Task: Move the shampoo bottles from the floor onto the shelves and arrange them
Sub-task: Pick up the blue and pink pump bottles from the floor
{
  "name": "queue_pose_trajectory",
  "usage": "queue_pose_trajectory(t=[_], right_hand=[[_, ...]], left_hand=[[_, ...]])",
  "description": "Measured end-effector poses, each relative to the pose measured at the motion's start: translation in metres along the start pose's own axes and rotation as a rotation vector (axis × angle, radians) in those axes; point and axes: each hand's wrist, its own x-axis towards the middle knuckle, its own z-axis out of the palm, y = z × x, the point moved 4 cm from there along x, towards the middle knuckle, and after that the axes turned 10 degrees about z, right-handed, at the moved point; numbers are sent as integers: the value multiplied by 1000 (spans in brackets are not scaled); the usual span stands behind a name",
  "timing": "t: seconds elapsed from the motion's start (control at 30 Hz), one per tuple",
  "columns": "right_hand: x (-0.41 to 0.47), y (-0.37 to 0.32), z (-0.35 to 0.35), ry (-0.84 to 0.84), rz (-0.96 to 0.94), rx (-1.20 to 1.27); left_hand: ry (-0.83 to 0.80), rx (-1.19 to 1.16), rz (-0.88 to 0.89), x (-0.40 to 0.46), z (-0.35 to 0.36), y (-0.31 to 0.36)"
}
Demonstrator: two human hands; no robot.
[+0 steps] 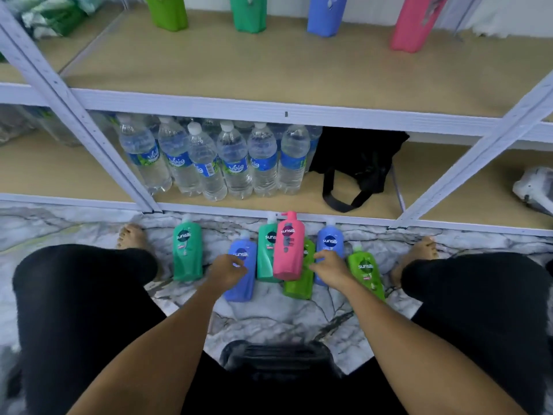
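Both hands low over the cluster of Sunsilk shampoo bottles on the marble floor. The left hand (226, 269), fingers curled, sits on the near blue bottle (241, 275); whether it grips, I cannot tell. The right hand (329, 269), fingers loosely spread, holds nothing, between the pink bottle (288, 250) and a lime-green bottle (366, 272). Four more stand on the upper shelf (269, 70).

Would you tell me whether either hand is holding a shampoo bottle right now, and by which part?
Neither plainly grips one yet. The left hand hovers over the blue bottle; the right hand reaches between the pink bottle and a second blue bottle.
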Motion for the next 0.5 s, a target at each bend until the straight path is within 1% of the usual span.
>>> queue_pose_trajectory(t=[0.03, 0.1, 0.2, 0.27, 0.3, 0.37, 0.43, 0.5], right_hand=[[11, -6, 4, -13, 11, 20], [33, -13, 11, -19, 46, 66], [65, -16, 20, -5, 90, 123], [85, -15, 30, -26, 111, 184], [88, -13, 29, -25, 114, 220], [131, -15, 51, -70, 126, 220], [136, -4, 56, -68, 138, 233], [154, -2, 65, -43, 162, 222]], left_hand=[[14, 3, -31, 14, 6, -20], [25, 19, -58, 17, 10, -18], [-15, 123, 12, 28, 19, -7], [5, 147, 33, 40, 26, -25], [16, 135, 32, 40, 28, -30], [61, 69, -47, 66, 38, -67], [64, -19, -74, 57, 36, -71], [46, -109, -127, 67, 37, -83]])
